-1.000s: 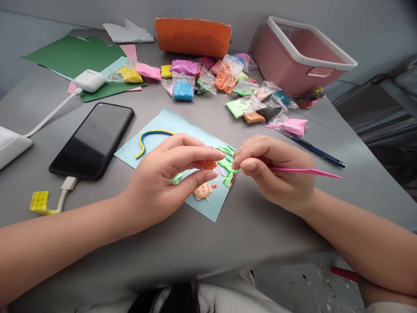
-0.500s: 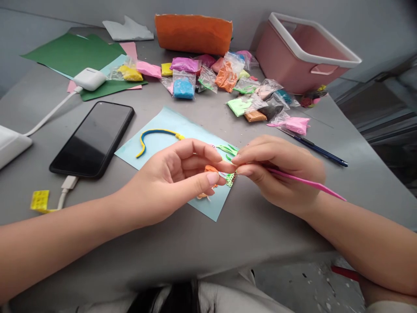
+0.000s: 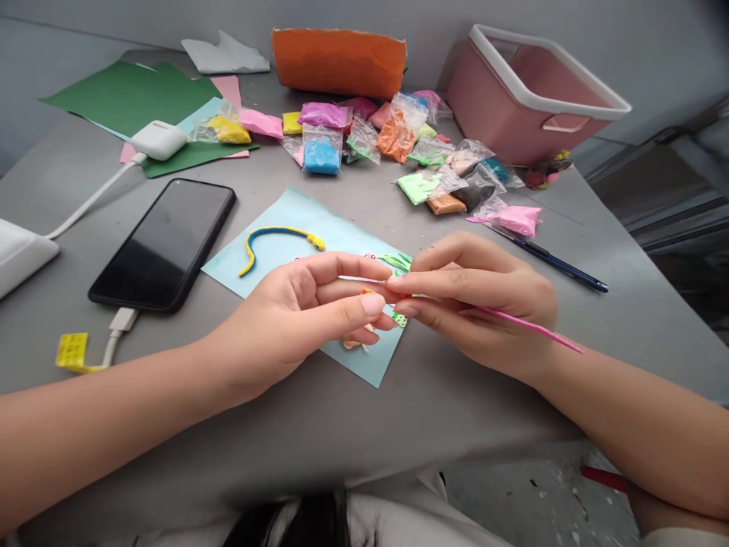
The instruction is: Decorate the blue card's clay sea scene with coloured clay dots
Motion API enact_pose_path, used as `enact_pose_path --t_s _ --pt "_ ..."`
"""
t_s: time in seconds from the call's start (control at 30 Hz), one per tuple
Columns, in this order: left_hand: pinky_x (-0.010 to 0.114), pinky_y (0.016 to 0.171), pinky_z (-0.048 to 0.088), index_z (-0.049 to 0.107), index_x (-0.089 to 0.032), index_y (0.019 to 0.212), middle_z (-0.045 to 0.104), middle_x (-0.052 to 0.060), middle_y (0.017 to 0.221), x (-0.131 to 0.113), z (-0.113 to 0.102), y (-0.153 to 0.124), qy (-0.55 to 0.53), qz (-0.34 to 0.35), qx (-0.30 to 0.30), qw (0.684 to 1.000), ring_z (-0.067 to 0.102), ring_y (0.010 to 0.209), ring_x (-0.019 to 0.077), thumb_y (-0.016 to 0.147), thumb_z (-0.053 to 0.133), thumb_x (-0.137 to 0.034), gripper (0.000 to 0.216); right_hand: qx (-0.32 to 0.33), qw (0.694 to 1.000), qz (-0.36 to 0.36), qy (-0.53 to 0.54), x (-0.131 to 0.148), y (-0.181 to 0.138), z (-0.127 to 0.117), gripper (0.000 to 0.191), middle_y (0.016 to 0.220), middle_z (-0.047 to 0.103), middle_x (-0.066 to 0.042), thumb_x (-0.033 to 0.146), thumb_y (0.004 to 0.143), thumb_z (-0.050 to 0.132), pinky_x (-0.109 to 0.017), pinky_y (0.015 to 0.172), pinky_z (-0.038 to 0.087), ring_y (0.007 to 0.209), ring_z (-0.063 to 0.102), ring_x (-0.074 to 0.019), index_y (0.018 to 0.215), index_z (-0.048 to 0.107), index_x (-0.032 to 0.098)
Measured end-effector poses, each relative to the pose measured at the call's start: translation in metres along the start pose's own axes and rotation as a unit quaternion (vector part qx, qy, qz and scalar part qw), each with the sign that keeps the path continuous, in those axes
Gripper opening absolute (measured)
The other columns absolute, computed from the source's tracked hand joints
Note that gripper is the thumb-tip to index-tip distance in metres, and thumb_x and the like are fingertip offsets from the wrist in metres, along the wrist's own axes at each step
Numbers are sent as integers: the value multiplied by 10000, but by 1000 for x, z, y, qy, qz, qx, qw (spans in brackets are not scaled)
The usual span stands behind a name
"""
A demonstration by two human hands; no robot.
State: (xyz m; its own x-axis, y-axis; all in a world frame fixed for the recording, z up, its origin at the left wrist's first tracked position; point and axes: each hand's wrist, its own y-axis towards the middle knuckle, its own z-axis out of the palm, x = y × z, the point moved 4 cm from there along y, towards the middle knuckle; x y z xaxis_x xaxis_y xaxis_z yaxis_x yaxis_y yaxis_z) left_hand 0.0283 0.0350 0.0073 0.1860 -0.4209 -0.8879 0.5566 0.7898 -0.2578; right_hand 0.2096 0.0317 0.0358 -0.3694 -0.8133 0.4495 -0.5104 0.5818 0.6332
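Note:
My left hand point(image 3: 310, 304) is closed in a loose pinch, with a small orange clay piece point(image 3: 367, 291) between thumb and fingers, mostly hidden. In my right hand point(image 3: 484, 300) is a thin pink clay-modelling tool point(image 3: 538, 328); its rear end sticks out past the wrist, and its front end reaches the left fingertips. Both hands meet above a light blue sheet point(image 3: 364, 368). On that sheet lie a yellow and blue clay snake point(image 3: 276, 229) and green clay strips point(image 3: 397, 261), partly covered by the hands.
A black phone point(image 3: 165, 243) with a cable lies at left. Bagged clay point(image 3: 322, 154) in several colours is spread across the back, before an orange box point(image 3: 339, 62) and a pink basket point(image 3: 512, 114). A dark pen point(image 3: 561, 264) lies at right.
My right hand has shifted slightly left, its fingers now overlapping the left fingertips, and the pink tool has turned edge-on. The left fingers have lowered a little, uncovering the snake's head.

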Motion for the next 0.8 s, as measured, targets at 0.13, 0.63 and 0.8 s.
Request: enact_pose_path --t_s 0.13,0.63,0.8 --pt "199 713 627 744 -211 1042 793 4 853 1 -2 2 -6 -15 -9 1000 766 790 129 844 808 -274 217 1 1000 14 9 -2 -2 2 249 909 701 -37 146 902 716 -251 599 589 731 668 -127 1102 770 286" --pt "225 711 638 749 -194 1038 780 5 844 0 -2 3 -21 -18 -25 999 744 703 118 841 804 -268 217 2 1000 11 23 -2 -2 4 245 938 688 -55 119 922 682 -230 533 529 728 643 -107 1121 752 241" --pt "231 706 637 743 -190 1066 785 18 866 0 -2 3 -17 -20 -34 999 761 755 141 835 811 -274 255 6 1000 8 12 -2 -2 3 268 953 696 -60 105 914 684 -235 561 553 757 659 -115 1138 746 239"
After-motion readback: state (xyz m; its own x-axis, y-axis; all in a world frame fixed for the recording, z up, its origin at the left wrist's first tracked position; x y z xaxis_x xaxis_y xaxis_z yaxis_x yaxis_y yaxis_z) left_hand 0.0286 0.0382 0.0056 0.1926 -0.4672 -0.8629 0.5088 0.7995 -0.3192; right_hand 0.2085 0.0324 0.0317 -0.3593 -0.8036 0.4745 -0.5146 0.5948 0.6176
